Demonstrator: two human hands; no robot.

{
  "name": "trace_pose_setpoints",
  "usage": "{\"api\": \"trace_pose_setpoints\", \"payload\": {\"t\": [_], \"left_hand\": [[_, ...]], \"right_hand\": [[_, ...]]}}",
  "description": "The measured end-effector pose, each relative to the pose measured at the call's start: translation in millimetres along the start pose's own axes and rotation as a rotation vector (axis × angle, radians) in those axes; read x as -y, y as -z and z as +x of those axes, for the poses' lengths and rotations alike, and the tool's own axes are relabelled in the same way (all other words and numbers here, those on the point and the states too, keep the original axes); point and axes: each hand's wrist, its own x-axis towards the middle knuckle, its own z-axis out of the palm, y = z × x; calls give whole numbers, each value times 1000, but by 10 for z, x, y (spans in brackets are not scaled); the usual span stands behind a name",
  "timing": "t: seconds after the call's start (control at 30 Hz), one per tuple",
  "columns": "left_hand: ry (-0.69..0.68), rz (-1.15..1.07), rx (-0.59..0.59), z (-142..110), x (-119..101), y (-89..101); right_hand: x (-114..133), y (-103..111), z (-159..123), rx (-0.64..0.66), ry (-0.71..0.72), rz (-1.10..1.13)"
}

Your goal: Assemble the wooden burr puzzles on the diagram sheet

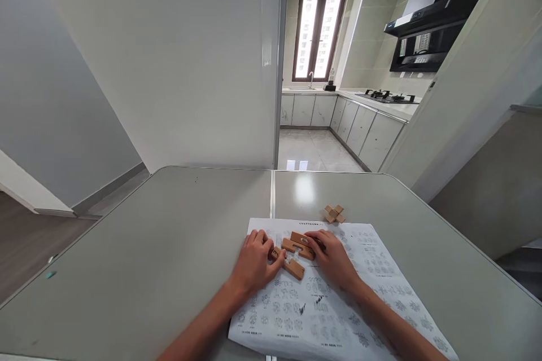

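Several small notched wooden puzzle pieces lie close together on a large printed paper sheet (292, 307). My left hand (255, 259) is closed, thumb and fingers pinching a wooden puzzle piece (276, 252) at the left of the group. Just below the thumb lies another wooden piece (295, 269), set at a slant. My right hand (333, 258) comes in from the other side, its fingers closed on the right end of the upper wooden piece (298, 237). Against that one rests a piece with a cut-out notch (296, 248). The fingertips of my right hand partly hide the ends of both.
An assembled wooden cross-shaped puzzle (334, 214) stands at the sheet's far edge. The grey table (203, 225) has a seam down its middle. A small green bit (51, 274) lies near the left edge. Behind are a wall and a kitchen with cabinets (303, 110).
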Motion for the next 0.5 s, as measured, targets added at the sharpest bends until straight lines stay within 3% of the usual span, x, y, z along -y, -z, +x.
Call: {"api": "trace_pose_setpoints", "payload": {"t": [0.27, 0.5], "left_hand": [[-103, 122, -28, 1, -10, -12], [-106, 182, -6, 5, -28, -10]], "right_hand": [[-12, -40, -5, -2, 16, -10], [47, -24, -7, -10, 9, -1]]}}
